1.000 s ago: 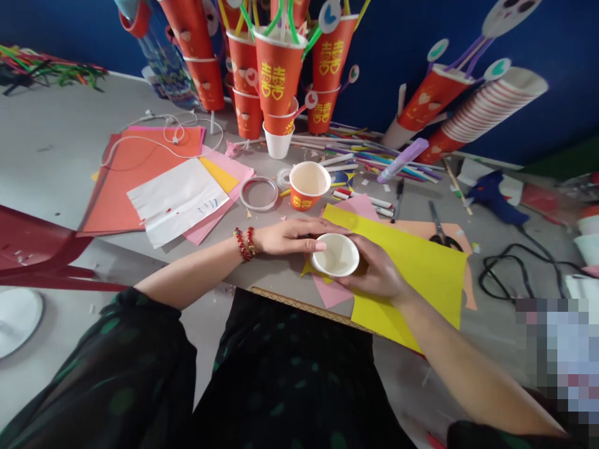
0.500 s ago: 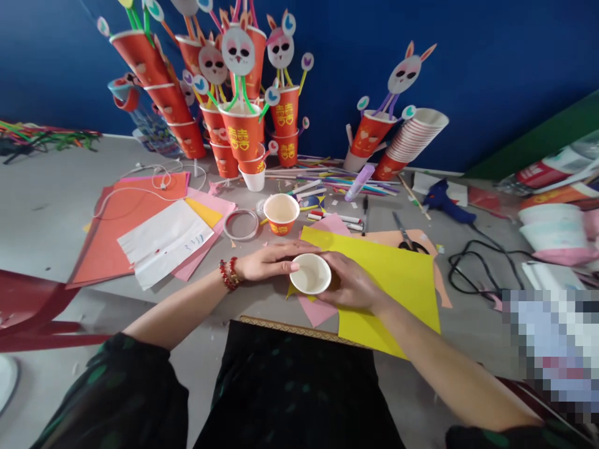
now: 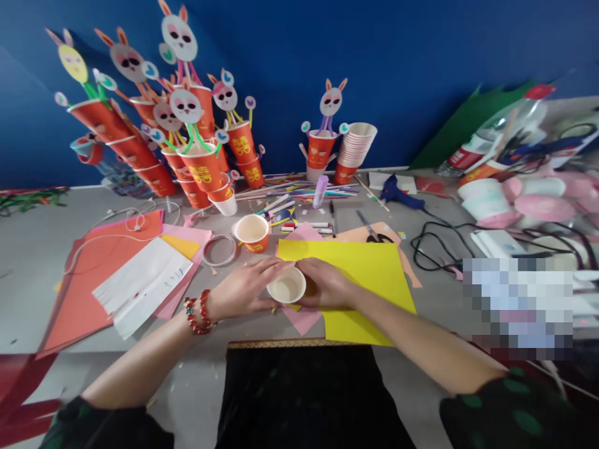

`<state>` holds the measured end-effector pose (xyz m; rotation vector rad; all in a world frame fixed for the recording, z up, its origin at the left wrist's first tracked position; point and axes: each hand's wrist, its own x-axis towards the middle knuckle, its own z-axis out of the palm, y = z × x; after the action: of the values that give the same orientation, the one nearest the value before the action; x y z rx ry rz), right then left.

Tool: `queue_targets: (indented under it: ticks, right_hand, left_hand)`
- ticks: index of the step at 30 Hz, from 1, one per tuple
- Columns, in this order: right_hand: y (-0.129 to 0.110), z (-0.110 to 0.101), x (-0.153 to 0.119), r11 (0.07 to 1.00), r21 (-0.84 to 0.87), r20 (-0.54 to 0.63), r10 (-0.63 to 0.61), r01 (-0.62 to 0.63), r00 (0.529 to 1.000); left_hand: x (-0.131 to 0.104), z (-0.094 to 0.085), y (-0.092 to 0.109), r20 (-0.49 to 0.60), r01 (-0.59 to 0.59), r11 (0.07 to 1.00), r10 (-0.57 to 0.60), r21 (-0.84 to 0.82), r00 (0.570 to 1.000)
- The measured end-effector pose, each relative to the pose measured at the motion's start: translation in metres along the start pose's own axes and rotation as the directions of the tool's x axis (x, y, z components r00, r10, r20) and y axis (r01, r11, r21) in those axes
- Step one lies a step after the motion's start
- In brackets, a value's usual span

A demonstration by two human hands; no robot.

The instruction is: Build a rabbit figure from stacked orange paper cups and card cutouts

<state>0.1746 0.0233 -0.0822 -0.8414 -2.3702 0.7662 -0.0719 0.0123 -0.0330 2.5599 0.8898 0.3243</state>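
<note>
A paper cup with a white rim and pale inside (image 3: 286, 285) stands upright between my two hands, near the front edge of the table. My left hand (image 3: 246, 285), with red bead bracelets at the wrist, wraps round the cup's left side. From the right, my right hand (image 3: 325, 282) curls round the other side, over the yellow sheet (image 3: 365, 268). Pink paper (image 3: 303, 319) lies partly beneath the cup and hands. Just behind my left hand stands a red cup with gold print (image 3: 253, 234), beside a roll of clear tape (image 3: 219, 250).
Red cups with rabbit faces (image 3: 201, 165) stand along the blue wall, near a stack of cups (image 3: 356, 146). Scissors (image 3: 374, 229), a blue glue gun (image 3: 400, 194) and a black cable (image 3: 433, 240) lie right. Orange sheets (image 3: 79, 287) and white paper (image 3: 140, 280) lie left.
The view has turned, shifting most tabletop things left and down. My left hand has moved from resting at the cup's rim to round its left side. My right hand stays on the cup.
</note>
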Motion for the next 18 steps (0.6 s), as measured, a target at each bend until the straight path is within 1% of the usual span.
queue_targets:
  ticks: [5, 8, 13, 18]
  right_hand:
    - [0.005, -0.004, 0.003, 1.0, -0.015, 0.01, -0.001, 0.001, 1.0]
    - [0.013, -0.007, 0.011, 1.0, -0.022, -0.005, -0.004, 0.004, 1.0]
    - [0.025, -0.011, 0.024, 1.0, -0.018, -0.038, -0.005, 0.005, 0.999]
    - [0.027, -0.015, 0.026, 1.0, 0.013, -0.017, -0.012, 0.012, 1.0]
  left_hand:
    - [0.004, 0.002, -0.005, 0.01, -0.005, 1.0, 0.005, 0.012, 1.0]
    - [0.011, 0.0, -0.013, 0.014, -0.012, 1.0, 0.012, 0.019, 1.0]
    - [0.025, -0.006, -0.026, 0.025, 0.014, 1.0, -0.015, 0.018, 1.0]
    - [0.026, -0.004, -0.03, 0.021, 0.022, 0.999, -0.022, -0.023, 1.0]
